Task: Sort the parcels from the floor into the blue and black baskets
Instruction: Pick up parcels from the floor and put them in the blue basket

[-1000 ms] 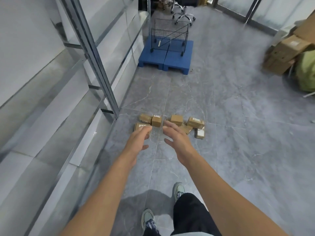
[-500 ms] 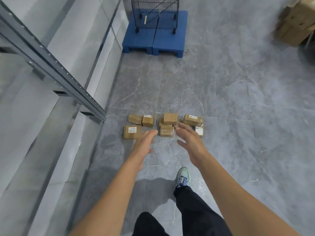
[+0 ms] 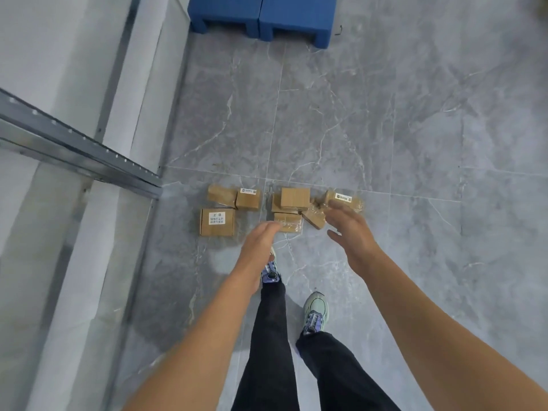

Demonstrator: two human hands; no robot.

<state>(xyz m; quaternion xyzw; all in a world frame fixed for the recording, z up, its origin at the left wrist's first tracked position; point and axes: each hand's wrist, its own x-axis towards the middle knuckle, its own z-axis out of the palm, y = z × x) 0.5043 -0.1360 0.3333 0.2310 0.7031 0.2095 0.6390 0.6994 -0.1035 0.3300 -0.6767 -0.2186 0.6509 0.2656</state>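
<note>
Several small brown cardboard parcels lie in two clusters on the grey tiled floor. On the left, a labelled flat box [image 3: 217, 222] lies below a small labelled box [image 3: 248, 199] and another parcel [image 3: 220, 193]. On the right, a plain box [image 3: 295, 197] sits on a stack, with a taped parcel [image 3: 287, 222], a tilted parcel [image 3: 313, 218] and a labelled parcel [image 3: 345, 199] around it. My left hand [image 3: 258, 244] reaches out above the floor, fingertips over the taped parcel, empty. My right hand [image 3: 350, 229] hovers open over the right cluster. No basket is in view.
A blue plastic pallet [image 3: 261, 16] stands at the top, beyond the parcels. A grey metal rail [image 3: 77, 152] and pale wall panels run along the left. My two feet in sneakers [image 3: 314, 311] stand just behind the parcels.
The view has tilted down and moved closer to the parcels; the wire basket on the pallet has left the frame. Both hands stay open and have spread slightly over the parcels.
</note>
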